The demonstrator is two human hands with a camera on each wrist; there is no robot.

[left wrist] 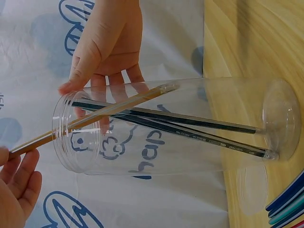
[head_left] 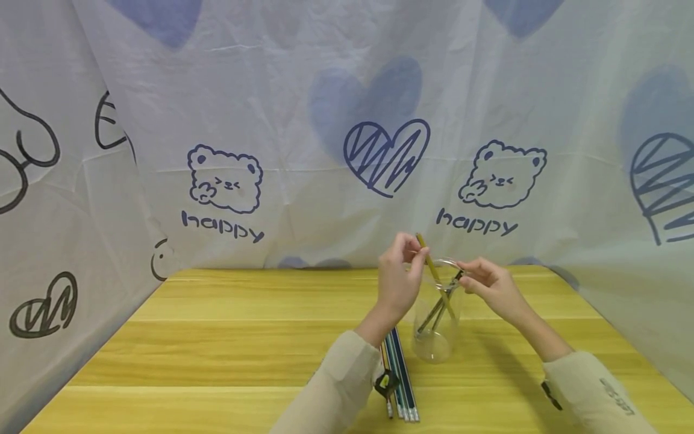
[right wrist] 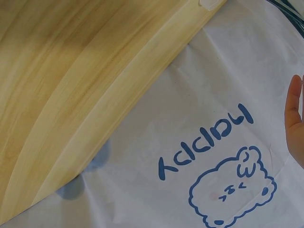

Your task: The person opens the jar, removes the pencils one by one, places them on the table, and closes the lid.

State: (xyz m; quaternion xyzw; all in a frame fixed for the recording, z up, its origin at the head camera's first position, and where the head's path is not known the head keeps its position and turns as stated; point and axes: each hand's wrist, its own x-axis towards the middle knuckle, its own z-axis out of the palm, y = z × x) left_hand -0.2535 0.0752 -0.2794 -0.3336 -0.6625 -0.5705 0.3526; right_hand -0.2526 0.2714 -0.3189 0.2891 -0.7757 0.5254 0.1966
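Note:
My left hand (head_left: 400, 280) pinches a yellow pencil (head_left: 429, 259) near its upper end. The pencil slants through the mouth of a clear plastic jar (head_left: 417, 313), and its lower end is inside, above the base. My right hand (head_left: 496, 289) grips the jar at its rim, the thumb on the near side in the left wrist view and the fingers behind the clear wall. Two dark pencils (left wrist: 199, 121) lean inside the jar, which stands upright on the table. In the right wrist view only part of a hand (right wrist: 294, 114) shows at the right edge.
Several striped and dark pencils (head_left: 403, 386) lie side by side on the wooden table (head_left: 217, 349), left of the jar and partly under my left forearm. A clear round disc (left wrist: 251, 190) lies beside the jar. A printed cloth (head_left: 303, 199) hangs behind the table.

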